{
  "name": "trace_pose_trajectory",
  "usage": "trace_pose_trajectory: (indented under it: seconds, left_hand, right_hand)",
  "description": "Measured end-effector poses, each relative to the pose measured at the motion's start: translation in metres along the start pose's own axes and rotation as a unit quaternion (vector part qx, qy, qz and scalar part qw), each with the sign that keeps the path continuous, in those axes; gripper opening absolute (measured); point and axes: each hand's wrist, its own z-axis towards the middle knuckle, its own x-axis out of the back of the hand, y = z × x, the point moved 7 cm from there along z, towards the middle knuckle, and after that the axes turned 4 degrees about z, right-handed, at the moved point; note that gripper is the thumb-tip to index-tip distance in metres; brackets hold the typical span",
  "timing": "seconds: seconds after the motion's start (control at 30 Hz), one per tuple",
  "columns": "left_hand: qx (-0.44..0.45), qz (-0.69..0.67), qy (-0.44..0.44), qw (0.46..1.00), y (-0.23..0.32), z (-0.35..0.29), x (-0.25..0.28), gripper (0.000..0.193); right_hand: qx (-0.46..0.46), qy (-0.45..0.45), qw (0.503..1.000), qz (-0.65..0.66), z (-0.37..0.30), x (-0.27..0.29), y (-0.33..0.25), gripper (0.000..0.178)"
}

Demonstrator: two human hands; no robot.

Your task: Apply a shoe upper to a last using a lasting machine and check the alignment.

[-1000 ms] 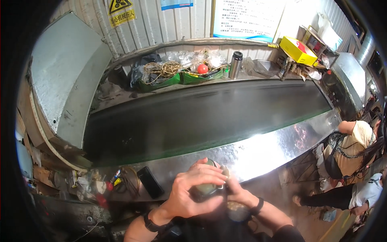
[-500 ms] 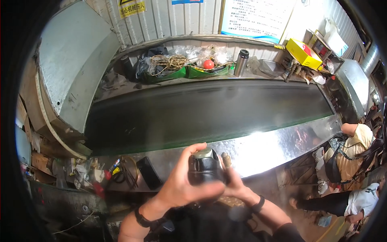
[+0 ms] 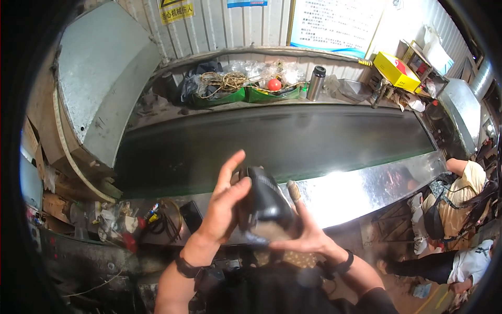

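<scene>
A glossy black shoe (image 3: 265, 201) is tilted between my hands above the near metal ledge, with a pale patch at its lower end. My left hand (image 3: 217, 212) grips its left side, thumb against the upper and forefinger raised; its other fingers are partly hidden. On the right and lower side, my right hand (image 3: 308, 230) holds the shoe, thumb beneath it. A tan covering (image 3: 295, 191) wraps one right fingertip, which points up. Motion blurs the shoe's lower part.
Past the ledge (image 3: 345, 196) runs a dark conveyor belt (image 3: 272, 138). A phone (image 3: 191, 215) and coiled cable (image 3: 168, 222) lie left of my hands. Green bins (image 3: 222, 98), a steel flask (image 3: 316, 83) and a yellow box (image 3: 396, 71) stand behind. Other people (image 3: 460, 199) are at right.
The shoe has turned in my hands, showing its glossy side instead of the greyish end at its top. My left hand has shifted left, its forefinger now lifted from the shoe.
</scene>
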Motion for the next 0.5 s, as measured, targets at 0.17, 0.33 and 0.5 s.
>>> trace_pose_trajectory:
  seconds: [0.17, 0.33, 0.5]
  left_hand:
    - [-0.059, -0.018, -0.117, 0.991, -0.009, 0.002, 0.01, 0.063]
    - [-0.038, -0.003, -0.097, 0.995, -0.012, 0.006, 0.029, 0.079]
    - [-0.071, 0.13, -0.081, 0.986, -0.006, 0.01, 0.032, 0.073]
  right_hand:
    - [-0.098, -0.035, 0.994, 0.021, 0.011, 0.003, -0.037, 0.13]
    - [-0.136, 0.012, 0.99, 0.037, 0.004, 0.004, -0.045, 0.121]
    - [-0.129, -0.036, 0.99, -0.045, 0.001, 0.004, -0.043, 0.126]
